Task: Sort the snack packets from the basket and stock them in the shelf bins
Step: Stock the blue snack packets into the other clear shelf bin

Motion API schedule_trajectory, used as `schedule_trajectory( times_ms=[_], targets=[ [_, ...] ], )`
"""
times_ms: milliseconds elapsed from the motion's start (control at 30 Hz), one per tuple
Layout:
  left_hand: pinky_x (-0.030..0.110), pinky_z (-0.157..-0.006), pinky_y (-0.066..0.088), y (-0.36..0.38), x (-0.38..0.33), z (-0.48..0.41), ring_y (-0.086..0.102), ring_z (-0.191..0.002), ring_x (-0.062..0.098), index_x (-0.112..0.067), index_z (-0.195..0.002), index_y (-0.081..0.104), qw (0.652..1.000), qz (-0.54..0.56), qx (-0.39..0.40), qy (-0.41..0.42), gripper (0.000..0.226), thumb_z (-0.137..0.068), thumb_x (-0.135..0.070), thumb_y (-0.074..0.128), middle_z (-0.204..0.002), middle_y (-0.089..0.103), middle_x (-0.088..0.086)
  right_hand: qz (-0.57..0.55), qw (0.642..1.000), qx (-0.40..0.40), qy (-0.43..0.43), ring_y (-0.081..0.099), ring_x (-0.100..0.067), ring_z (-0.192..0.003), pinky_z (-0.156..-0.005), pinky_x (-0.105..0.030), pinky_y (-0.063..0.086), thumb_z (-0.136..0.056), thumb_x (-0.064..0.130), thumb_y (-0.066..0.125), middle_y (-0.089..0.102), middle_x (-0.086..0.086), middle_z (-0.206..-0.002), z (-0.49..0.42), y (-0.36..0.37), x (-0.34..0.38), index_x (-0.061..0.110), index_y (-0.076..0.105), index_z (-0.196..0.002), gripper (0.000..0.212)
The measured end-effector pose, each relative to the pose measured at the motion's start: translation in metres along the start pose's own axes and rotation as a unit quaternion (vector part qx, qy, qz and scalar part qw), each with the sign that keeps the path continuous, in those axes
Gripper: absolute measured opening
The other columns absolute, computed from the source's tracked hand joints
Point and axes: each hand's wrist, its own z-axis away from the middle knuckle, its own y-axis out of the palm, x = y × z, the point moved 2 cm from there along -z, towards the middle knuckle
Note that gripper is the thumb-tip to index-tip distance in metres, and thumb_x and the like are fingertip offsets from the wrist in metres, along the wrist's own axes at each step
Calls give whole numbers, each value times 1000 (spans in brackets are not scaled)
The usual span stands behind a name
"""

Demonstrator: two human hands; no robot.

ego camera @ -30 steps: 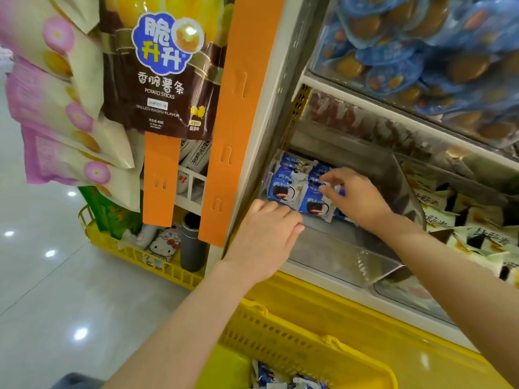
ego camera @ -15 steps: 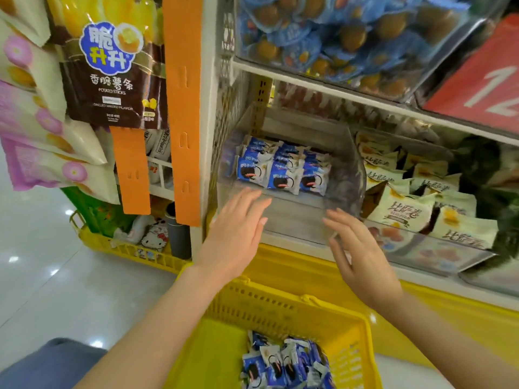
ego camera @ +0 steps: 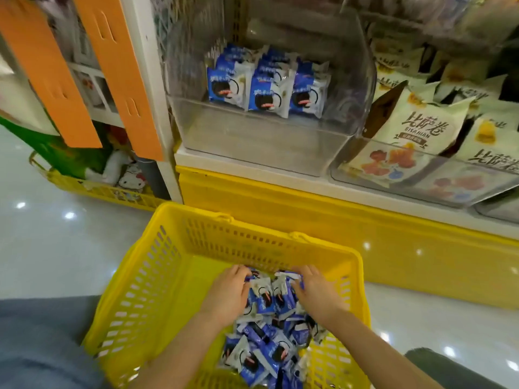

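Gathering comes first: from the head view, the left hand [ego camera: 227,293] and right hand [ego camera: 317,293] rest on the far end of the snack packets [ego camera: 269,335] heaped in the yellow basket [ego camera: 196,220]. The fingers [ego camera: 241,272] of both bend down over the top packets, but I cannot tell whether they have closed on any. Squeezing a small, same-facing bunch between both palms looks wise. The clear shelf bin [ego camera: 252,141] above holds upright rows [ego camera: 266,88] at its back, with bare floor in front to fill.
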Motion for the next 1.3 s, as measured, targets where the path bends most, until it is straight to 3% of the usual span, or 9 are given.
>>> schedule_trajectory(
  times_ms=[233, 333, 567, 733, 867, 967, 1033, 1133, 1300],
  targets=[
    [36, -94, 43, 71, 27, -19, 51, -112, 28, -8, -139, 33, 965, 147, 113, -184, 46, -97, -24, 46, -129, 46, 14, 35, 985, 148, 82, 24, -24, -139, -113, -33, 24, -99, 37, 41, 25, -7, -151, -9, 67, -14, 10, 13, -148, 62],
    [35, -80, 43, 88, 30, -26, 51, -94, 24, -9, -119, 49, 942, 209, 118, -233, 27, -96, -24, 49, -94, 53, 4, 49, 982, 146, 113, 30, -27, -135, -107, -35, 31, -98, 40, 41, 31, -7, -147, -15, 76, -15, 11, 17, -146, 61],
    [38, -84, 43, 106, 13, -48, 55, -103, 34, -1, -112, 52, 901, 288, 80, -314, 30, -92, -23, 56, -115, 56, 25, 20, 982, 122, 145, 55, -26, -112, -83, -34, 48, -98, 36, 44, 51, -10, -130, -22, 81, -15, 11, 34, -137, 47],
    [30, -87, 43, 106, 9, -49, 53, -117, 29, 0, -126, 48, 903, 295, 57, -307, 39, -89, -8, 58, -127, 56, 17, -58, 984, 80, 151, 61, -26, -87, -63, -32, 44, -96, 33, 47, 58, -12, -115, -21, 73, -16, 10, 43, -127, 39],
    [26, -80, 41, 93, 19, -40, 57, -106, 25, -7, -125, 51, 890, 341, 37, -301, 33, -92, -13, 54, -117, 61, 9, -188, 967, 38, 166, 59, -17, -71, -55, -22, 43, -96, 29, 49, 60, -3, -88, -16, 62, -12, 7, 44, -127, 38],
    [26, -66, 40, 75, 28, -31, 54, -78, 16, -15, -107, 56, 847, 406, -6, -344, 16, -93, -16, 48, -93, 59, 2, -300, 933, 39, 193, 58, -35, -100, -81, -40, 49, -96, 25, 50, 58, -22, -109, -13, 54, -3, 5, 43, -125, 35],
    [26, -54, 41, 64, 27, -25, 55, -70, 12, -18, -91, 55, 811, 462, -20, -360, 8, -92, -15, 47, -84, 60, 1, -372, 902, 56, 212, 51, -32, -118, -92, -41, 43, -97, 25, 48, 51, -17, -131, -10, 47, 6, 9, 40, -131, 39],
    [27, -48, 51, 47, 12, -16, 63, -72, 18, -17, -88, 52, 763, 541, -13, -354, 6, -92, -15, 48, -87, 63, 7, -442, 871, 57, 206, 47, -15, -109, -88, -26, 36, -96, 24, 49, 47, -3, -127, -3, 33, 24, 14, 37, -135, 42],
    [30, -54, 53, 9, -19, -4, 68, -79, 16, -27, -95, 52, 778, 576, -33, -248, 4, -95, -26, 47, -96, 66, 1, -455, 879, 5, 143, 60, -11, -88, -71, -25, 48, -89, 17, 60, 58, -5, -101, 10, 0, 46, 24, 46, -99, 19]
  ],
)
